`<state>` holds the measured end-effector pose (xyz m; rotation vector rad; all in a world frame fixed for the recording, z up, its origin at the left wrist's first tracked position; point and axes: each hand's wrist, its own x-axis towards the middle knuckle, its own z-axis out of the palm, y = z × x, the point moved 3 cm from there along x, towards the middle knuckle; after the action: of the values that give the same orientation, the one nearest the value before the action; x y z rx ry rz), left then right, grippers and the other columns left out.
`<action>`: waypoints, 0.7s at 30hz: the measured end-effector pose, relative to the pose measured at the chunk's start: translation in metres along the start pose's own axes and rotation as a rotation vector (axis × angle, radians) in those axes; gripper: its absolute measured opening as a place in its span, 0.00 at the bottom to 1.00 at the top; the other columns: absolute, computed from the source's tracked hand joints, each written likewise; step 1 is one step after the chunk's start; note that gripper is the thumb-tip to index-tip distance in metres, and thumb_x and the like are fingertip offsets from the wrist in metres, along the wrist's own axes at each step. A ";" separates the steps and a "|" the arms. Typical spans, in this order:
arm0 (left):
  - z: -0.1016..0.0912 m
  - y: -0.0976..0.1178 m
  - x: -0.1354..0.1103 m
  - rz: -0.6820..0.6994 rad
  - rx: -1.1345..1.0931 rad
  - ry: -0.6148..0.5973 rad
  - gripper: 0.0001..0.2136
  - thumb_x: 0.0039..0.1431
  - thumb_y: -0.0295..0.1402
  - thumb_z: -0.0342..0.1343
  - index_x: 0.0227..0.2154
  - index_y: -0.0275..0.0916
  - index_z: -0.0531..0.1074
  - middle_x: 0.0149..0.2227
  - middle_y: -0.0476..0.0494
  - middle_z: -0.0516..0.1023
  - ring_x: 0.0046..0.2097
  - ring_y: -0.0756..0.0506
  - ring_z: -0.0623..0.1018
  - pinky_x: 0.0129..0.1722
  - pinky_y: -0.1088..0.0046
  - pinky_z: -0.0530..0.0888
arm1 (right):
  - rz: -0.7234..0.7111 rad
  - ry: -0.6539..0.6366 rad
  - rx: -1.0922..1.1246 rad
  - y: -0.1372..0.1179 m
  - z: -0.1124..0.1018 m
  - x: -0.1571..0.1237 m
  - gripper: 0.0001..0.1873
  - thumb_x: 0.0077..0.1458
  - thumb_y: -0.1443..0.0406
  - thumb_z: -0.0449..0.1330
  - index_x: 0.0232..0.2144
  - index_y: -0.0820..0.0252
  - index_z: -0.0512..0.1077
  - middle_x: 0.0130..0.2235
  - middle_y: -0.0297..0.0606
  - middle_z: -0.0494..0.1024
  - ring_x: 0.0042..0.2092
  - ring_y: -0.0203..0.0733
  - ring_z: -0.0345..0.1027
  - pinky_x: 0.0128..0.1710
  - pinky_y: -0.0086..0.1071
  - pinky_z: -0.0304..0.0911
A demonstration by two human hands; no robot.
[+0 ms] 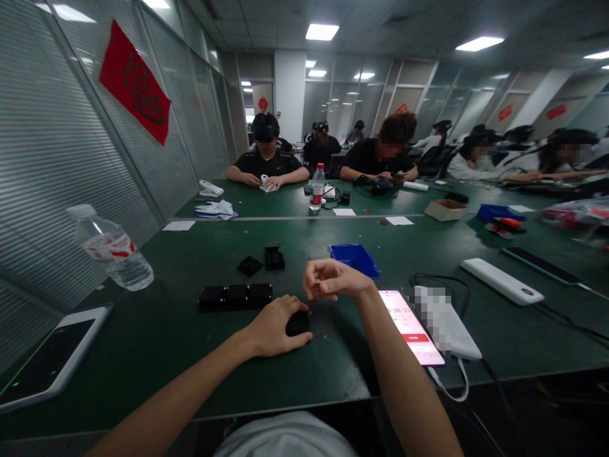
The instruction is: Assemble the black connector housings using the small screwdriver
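Left hand braces a black block while the right pinches small brown bits

The black block (295, 324) sits on the green table (285, 388) before the wearer, partly hidden by the left hand (277, 325); take it as the clock's centre, twelve pointing away. Steadying it well would likely mean even pressure, its upper face uncovered; the brown bits (316, 289), too small to identify, seem to call for a light pinch and one piece at a time.

The left forearm enters from eight o'clock, palm down; the thumb lies along the block's near side, apart from the other fingers, which bend together over its far side. The right hand (337, 278) is at one o'clock, above the table, its forearm rising from five; thumb and fingertips pinch the bits, the other fingers curled.

At ten o'clock lies a row of three black units (235, 297); at eleven, two loose black parts (275, 258); between one and two, a blue tray (372, 270); at three, a lit phone (413, 352).
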<state>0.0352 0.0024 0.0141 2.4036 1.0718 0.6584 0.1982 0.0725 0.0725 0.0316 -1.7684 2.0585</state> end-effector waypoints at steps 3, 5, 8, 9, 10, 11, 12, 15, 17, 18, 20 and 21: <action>0.000 0.000 0.000 -0.009 -0.004 0.003 0.15 0.55 0.37 0.66 0.44 0.42 0.73 0.46 0.43 0.79 0.48 0.39 0.78 0.53 0.59 0.73 | 0.046 -0.003 -0.004 0.001 0.000 0.000 0.15 0.59 0.59 0.68 0.39 0.65 0.72 0.35 0.42 0.81 0.23 0.27 0.64 0.21 0.22 0.57; 0.000 0.000 0.000 -0.013 -0.011 0.003 0.15 0.55 0.38 0.66 0.44 0.42 0.73 0.46 0.43 0.79 0.49 0.39 0.78 0.53 0.59 0.73 | 0.061 0.003 0.002 0.002 0.000 0.000 0.15 0.60 0.58 0.68 0.38 0.66 0.72 0.34 0.42 0.81 0.24 0.29 0.65 0.23 0.23 0.59; 0.000 0.000 0.000 -0.010 -0.014 0.003 0.15 0.55 0.38 0.66 0.45 0.42 0.73 0.48 0.42 0.79 0.49 0.38 0.78 0.53 0.59 0.73 | 0.055 0.010 0.028 0.002 0.000 0.000 0.15 0.59 0.58 0.67 0.38 0.66 0.72 0.33 0.42 0.81 0.25 0.31 0.66 0.22 0.23 0.57; 0.000 0.000 0.000 -0.007 -0.013 0.003 0.15 0.56 0.38 0.66 0.45 0.42 0.73 0.48 0.42 0.79 0.49 0.38 0.78 0.53 0.58 0.73 | 0.053 0.014 0.038 0.001 0.001 0.000 0.15 0.59 0.58 0.67 0.38 0.66 0.72 0.33 0.42 0.80 0.25 0.31 0.66 0.22 0.23 0.56; 0.000 0.000 0.000 -0.005 -0.011 0.002 0.16 0.56 0.37 0.66 0.45 0.41 0.73 0.48 0.42 0.79 0.49 0.38 0.78 0.54 0.58 0.73 | 0.054 0.020 0.048 0.001 0.001 0.000 0.15 0.59 0.58 0.67 0.37 0.66 0.72 0.32 0.42 0.80 0.25 0.31 0.65 0.21 0.23 0.55; 0.000 0.000 0.000 -0.003 -0.009 0.001 0.16 0.56 0.37 0.66 0.45 0.41 0.73 0.48 0.42 0.79 0.49 0.38 0.78 0.54 0.58 0.73 | 0.059 0.026 0.057 0.001 0.000 0.001 0.15 0.58 0.59 0.67 0.37 0.66 0.72 0.32 0.41 0.80 0.25 0.31 0.65 0.21 0.23 0.54; 0.000 0.001 0.000 -0.003 -0.008 0.000 0.16 0.56 0.37 0.66 0.45 0.41 0.73 0.48 0.41 0.79 0.49 0.38 0.78 0.54 0.58 0.73 | 0.065 0.035 0.064 0.001 0.000 0.001 0.15 0.58 0.59 0.67 0.37 0.66 0.71 0.32 0.41 0.80 0.24 0.31 0.64 0.21 0.23 0.53; 0.000 0.001 0.001 -0.005 -0.011 -0.007 0.15 0.56 0.37 0.66 0.45 0.41 0.73 0.47 0.41 0.79 0.49 0.38 0.78 0.54 0.58 0.73 | 0.088 0.081 0.082 0.001 -0.002 0.003 0.15 0.57 0.59 0.67 0.36 0.66 0.70 0.31 0.40 0.79 0.23 0.30 0.60 0.20 0.23 0.51; -0.001 0.001 0.002 -0.001 -0.015 -0.011 0.15 0.56 0.36 0.66 0.45 0.41 0.73 0.46 0.42 0.79 0.50 0.38 0.78 0.54 0.58 0.73 | 0.094 0.120 0.086 0.001 -0.003 0.005 0.15 0.56 0.58 0.66 0.35 0.65 0.69 0.30 0.40 0.79 0.22 0.29 0.59 0.20 0.23 0.48; -0.001 0.002 0.002 0.001 -0.015 -0.011 0.15 0.56 0.36 0.66 0.44 0.40 0.73 0.46 0.42 0.79 0.50 0.38 0.77 0.54 0.58 0.73 | 0.095 0.144 0.077 0.002 -0.004 0.005 0.16 0.57 0.57 0.66 0.34 0.64 0.69 0.29 0.39 0.78 0.22 0.29 0.59 0.20 0.22 0.48; -0.001 0.002 0.003 0.002 -0.014 -0.009 0.15 0.55 0.36 0.66 0.44 0.40 0.73 0.45 0.42 0.79 0.50 0.38 0.77 0.54 0.58 0.73 | 0.093 0.196 0.041 0.002 -0.005 0.006 0.18 0.58 0.54 0.65 0.33 0.63 0.68 0.28 0.37 0.76 0.23 0.30 0.60 0.21 0.22 0.49; -0.001 0.003 0.003 0.003 -0.013 -0.009 0.15 0.55 0.36 0.66 0.44 0.40 0.73 0.45 0.42 0.79 0.50 0.38 0.77 0.54 0.58 0.73 | 0.093 0.216 0.020 0.003 -0.005 0.005 0.19 0.59 0.52 0.65 0.33 0.63 0.67 0.27 0.36 0.75 0.24 0.31 0.61 0.22 0.22 0.50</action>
<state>0.0378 0.0031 0.0171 2.3955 1.0571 0.6527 0.1937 0.0785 0.0706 -0.2625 -1.6453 2.0573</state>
